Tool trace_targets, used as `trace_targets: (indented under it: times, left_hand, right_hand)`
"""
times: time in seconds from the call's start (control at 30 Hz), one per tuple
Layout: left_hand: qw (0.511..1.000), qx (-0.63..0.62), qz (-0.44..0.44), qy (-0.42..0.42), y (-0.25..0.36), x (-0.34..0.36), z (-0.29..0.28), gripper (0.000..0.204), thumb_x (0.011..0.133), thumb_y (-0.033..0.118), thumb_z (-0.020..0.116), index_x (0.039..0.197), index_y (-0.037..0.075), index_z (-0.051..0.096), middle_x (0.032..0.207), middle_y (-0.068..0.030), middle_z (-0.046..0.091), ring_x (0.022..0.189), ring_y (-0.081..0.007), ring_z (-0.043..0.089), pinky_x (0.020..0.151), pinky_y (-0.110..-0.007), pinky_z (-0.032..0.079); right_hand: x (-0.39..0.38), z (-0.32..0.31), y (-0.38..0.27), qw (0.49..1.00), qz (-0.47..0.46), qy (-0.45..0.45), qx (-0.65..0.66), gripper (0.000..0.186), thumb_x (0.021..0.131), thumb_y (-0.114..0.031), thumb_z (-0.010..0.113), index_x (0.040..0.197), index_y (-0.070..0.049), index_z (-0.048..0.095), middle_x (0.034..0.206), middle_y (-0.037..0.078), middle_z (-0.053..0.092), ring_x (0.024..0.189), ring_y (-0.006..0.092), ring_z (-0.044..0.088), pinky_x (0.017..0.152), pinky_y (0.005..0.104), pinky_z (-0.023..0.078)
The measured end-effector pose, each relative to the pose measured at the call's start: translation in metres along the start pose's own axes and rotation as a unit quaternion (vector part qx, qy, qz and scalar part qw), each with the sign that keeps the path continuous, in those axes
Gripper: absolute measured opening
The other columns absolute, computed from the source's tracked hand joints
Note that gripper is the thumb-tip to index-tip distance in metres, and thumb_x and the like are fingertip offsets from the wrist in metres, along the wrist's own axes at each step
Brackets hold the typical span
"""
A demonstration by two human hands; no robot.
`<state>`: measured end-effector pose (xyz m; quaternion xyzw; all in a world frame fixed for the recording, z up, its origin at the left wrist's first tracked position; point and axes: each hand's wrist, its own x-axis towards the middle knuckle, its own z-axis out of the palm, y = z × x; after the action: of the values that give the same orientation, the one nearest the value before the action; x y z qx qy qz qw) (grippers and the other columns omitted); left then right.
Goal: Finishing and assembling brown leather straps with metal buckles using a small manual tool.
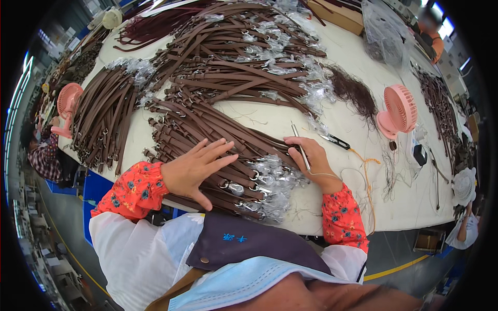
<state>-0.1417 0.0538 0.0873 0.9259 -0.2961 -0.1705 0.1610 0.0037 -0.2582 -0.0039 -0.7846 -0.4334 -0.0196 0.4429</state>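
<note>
My left hand point(194, 168) is spread flat, palm down, over a pile of brown leather straps point(236, 129) with metal rings. In my right hand point(315, 161) a slim silver pen-like tool point(296, 132) is gripped, its thin tip pointing away from me. The right fingers are by the right ends of the straps, but whether they touch them I cannot tell. Metal clasps in clear plastic wrap point(272, 189) lie bunched between my hands. Right of the tool is a black-handled thread cutter point(337, 141) with an orange cord point(368, 179).
More brown straps point(106, 114) are heaped at left and across the far side of the white table point(342, 207). Pink fans point(399, 110) stand at both sides. Dark loose threads point(353, 90) lie beyond the cutter. Another person point(430, 33) is at the far right.
</note>
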Motion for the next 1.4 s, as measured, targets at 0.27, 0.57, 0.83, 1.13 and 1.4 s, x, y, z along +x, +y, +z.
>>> trace_targets:
  times: [0.27, 0.57, 0.83, 1.13, 1.4]
  left_hand:
    - [0.991, 0.073, -0.107, 0.023, 0.003, -0.044, 0.055, 0.133, 0.048, 0.062, 0.083, 0.154, 0.012, 0.021, 0.16, -0.0174, 0.014, 0.149, -0.0369, 0.009, 0.118, -0.059, 0.008]
    - [0.99, 0.077, 0.01, 0.114, -0.033, -0.029, 0.066, 0.126, 0.049, 0.067, 0.079, 0.15, 0.011, 0.028, 0.157, -0.0158, 0.025, 0.147, -0.0349, 0.02, 0.118, -0.059, 0.008]
    - [0.988, 0.073, 0.031, 0.132, -0.04, -0.007, 0.056, 0.116, 0.056, 0.064, 0.079, 0.148, 0.009, 0.033, 0.155, -0.0134, 0.032, 0.145, -0.0313, 0.027, 0.118, -0.054, 0.013]
    - [0.988, -0.007, 0.006, 0.157, -0.036, 0.008, 0.053, 0.095, 0.072, 0.051, 0.076, 0.146, 0.009, 0.036, 0.152, -0.0099, 0.038, 0.143, -0.0298, 0.03, 0.118, -0.052, 0.017]
    - [0.955, 0.085, -0.052, 0.28, -0.107, 0.029, 0.023, 0.023, 0.085, 0.009, 0.066, 0.107, 0.007, 0.065, 0.1, -0.0074, 0.065, 0.104, -0.0293, 0.058, 0.095, -0.041, 0.044]
  right_hand:
    - [0.004, -0.001, -0.004, 1.0, 0.021, -0.002, 0.006, 0.02, 0.093, -0.017, 0.061, 0.111, -0.008, 0.064, 0.11, 0.011, 0.069, 0.101, 0.0308, 0.063, 0.09, 0.0378, 0.048]
    - [0.002, 0.003, -0.002, 0.999, 0.029, 0.009, 0.027, 0.018, 0.092, -0.012, 0.061, 0.109, -0.007, 0.064, 0.109, 0.012, 0.07, 0.099, 0.0307, 0.064, 0.089, 0.0371, 0.049]
    - [0.002, 0.003, 0.005, 0.998, 0.048, 0.023, 0.044, 0.017, 0.092, -0.011, 0.061, 0.108, -0.006, 0.064, 0.109, 0.012, 0.07, 0.1, 0.0299, 0.065, 0.089, 0.0363, 0.05]
    - [0.002, -0.005, 0.013, 0.998, 0.038, 0.044, 0.015, 0.017, 0.091, -0.007, 0.061, 0.109, -0.006, 0.062, 0.112, 0.011, 0.069, 0.101, 0.0295, 0.065, 0.09, 0.036, 0.049]
    - [0.002, -0.005, 0.006, 0.999, 0.018, 0.045, -0.011, 0.017, 0.09, -0.005, 0.062, 0.108, -0.007, 0.063, 0.112, 0.011, 0.069, 0.099, 0.0292, 0.064, 0.089, 0.0361, 0.049]
